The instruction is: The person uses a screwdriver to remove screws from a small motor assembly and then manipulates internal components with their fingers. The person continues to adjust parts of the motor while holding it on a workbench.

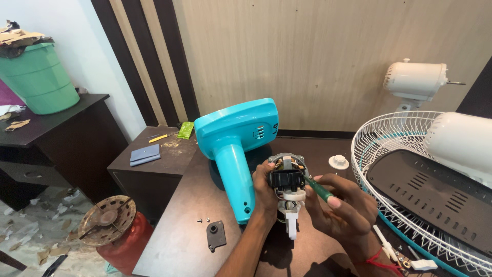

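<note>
Turquoise plastic comes first on the left: the fan housing (237,149) is lying on the dark bench (179,241), its neck pointing down toward the viewer, with a small black plate (216,235) and loose screws (203,220) set just beside it. Next, the left hand (265,197) is seen clamped around the fan motor (287,187), which is held upright above the bench, its long axis running vertically with the white stem at the bottom. To the right, a green-handled screwdriver (319,189) is gripped in the right hand (344,208), angled up-left so its tip meets the motor's side. Both hands are closed, nearly touching.
</note>
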